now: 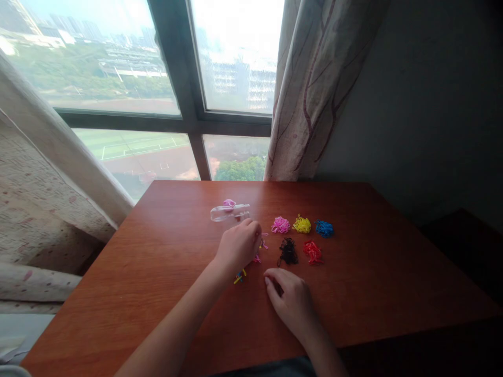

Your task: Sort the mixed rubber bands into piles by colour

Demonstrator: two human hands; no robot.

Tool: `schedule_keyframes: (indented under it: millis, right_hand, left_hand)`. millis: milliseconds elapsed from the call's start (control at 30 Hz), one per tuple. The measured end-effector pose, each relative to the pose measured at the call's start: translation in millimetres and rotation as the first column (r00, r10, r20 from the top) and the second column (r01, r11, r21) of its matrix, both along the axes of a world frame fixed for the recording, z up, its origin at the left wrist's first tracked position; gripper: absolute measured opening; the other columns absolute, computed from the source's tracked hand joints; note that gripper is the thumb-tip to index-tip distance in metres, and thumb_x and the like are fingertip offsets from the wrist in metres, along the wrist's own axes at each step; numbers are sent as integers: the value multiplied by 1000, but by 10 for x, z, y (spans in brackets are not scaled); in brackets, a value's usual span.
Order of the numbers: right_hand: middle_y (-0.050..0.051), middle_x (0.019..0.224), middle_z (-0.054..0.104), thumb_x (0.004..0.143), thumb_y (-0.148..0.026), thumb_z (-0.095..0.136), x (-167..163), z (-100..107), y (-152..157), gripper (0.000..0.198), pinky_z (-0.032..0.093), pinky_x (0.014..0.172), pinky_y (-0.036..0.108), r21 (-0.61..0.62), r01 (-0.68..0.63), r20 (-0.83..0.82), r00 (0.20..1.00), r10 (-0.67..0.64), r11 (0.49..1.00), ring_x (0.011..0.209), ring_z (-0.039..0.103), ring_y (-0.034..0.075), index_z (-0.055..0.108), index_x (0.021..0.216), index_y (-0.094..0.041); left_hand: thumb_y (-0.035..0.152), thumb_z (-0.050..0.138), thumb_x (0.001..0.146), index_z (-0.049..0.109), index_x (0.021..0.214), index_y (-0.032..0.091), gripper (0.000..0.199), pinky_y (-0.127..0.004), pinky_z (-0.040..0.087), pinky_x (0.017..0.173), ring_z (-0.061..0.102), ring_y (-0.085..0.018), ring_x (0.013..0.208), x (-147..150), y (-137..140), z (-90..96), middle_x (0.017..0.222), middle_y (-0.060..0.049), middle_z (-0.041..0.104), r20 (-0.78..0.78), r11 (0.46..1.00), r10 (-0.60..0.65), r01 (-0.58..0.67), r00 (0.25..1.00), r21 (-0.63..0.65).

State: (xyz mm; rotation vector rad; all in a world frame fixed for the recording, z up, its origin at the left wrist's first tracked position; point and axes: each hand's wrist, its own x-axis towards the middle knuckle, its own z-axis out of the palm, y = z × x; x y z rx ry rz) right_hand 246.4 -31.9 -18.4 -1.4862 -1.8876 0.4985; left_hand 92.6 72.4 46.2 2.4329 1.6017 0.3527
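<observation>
My left hand (240, 242) reaches over a loose mix of small coloured plastic clips (240, 276), which look like stitch markers. Its fingers are curled in and the tips are hidden, so what they hold cannot be made out. Nearer the table's front, my right hand (290, 296) rests with thumb and forefinger drawn together; anything between them is too small to name. Sorted heaps of similar clips lie to the right: a pink heap (280, 225), a yellow heap (302, 224), a blue heap (324, 228), a black heap (288, 251) and a red heap (313, 252).
Beyond my left hand lies a clear plastic item (217, 213) with a pink piece (229, 203) on it. The brown wooden table (149, 262) backs onto a window (192, 123). Curtains hang on both sides, with a right curtain (310, 94) near the table's back edge.
</observation>
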Motion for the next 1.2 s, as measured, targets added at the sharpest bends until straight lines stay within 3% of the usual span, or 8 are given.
schedule_keyframes:
  millis: [167, 333, 467, 667, 833, 1033, 1200]
  right_hand:
    - [4, 86, 72, 90, -16, 49, 3, -26, 13, 22, 50, 73, 27, 18, -6, -18, 1000, 6, 1000, 78, 68, 19, 70, 92, -22]
    - [4, 86, 73, 89, -15, 49, 10, -49, 6, 21, 51, 74, 27, 27, -9, -26, 1000, 9, 1000, 79, 69, 19, 70, 91, -22]
    - [4, 87, 73, 90, -15, 50, 14, -50, 1, 21, 51, 75, 26, 21, -15, -20, 1000, 15, 1000, 78, 69, 19, 70, 91, -22]
    - [3, 85, 73, 89, -15, 52, 12, -46, 1, 19, 50, 72, 25, 20, -9, -17, 1000, 9, 1000, 76, 68, 17, 69, 91, -22]
    - [2, 83, 73, 89, -15, 52, 4, -33, 2, 19, 50, 71, 24, 27, 0, 2, 1000, 0, 1000, 75, 69, 17, 70, 89, -23]
    - [2, 82, 72, 91, -18, 50, 8, -38, 3, 20, 50, 68, 25, 20, 1, 13, 1000, -2, 1000, 73, 68, 17, 69, 89, -22]
    - [4, 85, 73, 92, -19, 49, 14, -49, 5, 21, 50, 72, 26, -6, -1, 9, 1000, 1, 1000, 75, 68, 18, 69, 90, -22]
  left_hand:
    - [20, 46, 93, 64, 97, 18, 18, -31, 47, 69, 68, -23, 84, 549, 399, -18, 99, -10, 65, -19, 997, -77, 77, 997, -14]
    - [22, 50, 92, 66, 100, 17, 19, -32, 48, 72, 68, -24, 86, 685, 489, -63, 101, -12, 64, 1, 995, -101, 101, 995, -22]
    - [28, 50, 93, 66, 99, 19, 19, -30, 47, 71, 68, -22, 83, 441, 390, -17, 103, -9, 66, 50, 997, -75, 74, 996, 4]
    - [28, 51, 91, 65, 98, 22, 17, -27, 45, 72, 64, -18, 84, -215, 159, 63, 101, -4, 68, 153, 998, 18, -26, 988, 52]
    - [28, 53, 88, 66, 93, 22, 15, -24, 42, 63, 61, -15, 74, -626, -92, -30, 92, -2, 68, 194, 995, 89, -94, 977, 20]
    - [26, 51, 89, 65, 89, 22, 15, -24, 42, 65, 59, -15, 73, -785, -359, -216, 82, -1, 62, 277, 993, 116, -114, 954, -22]
    - [24, 50, 89, 65, 90, 23, 14, -24, 44, 64, 59, -13, 68, -712, -551, -292, 89, -1, 63, 269, 991, 103, -76, 958, -109]
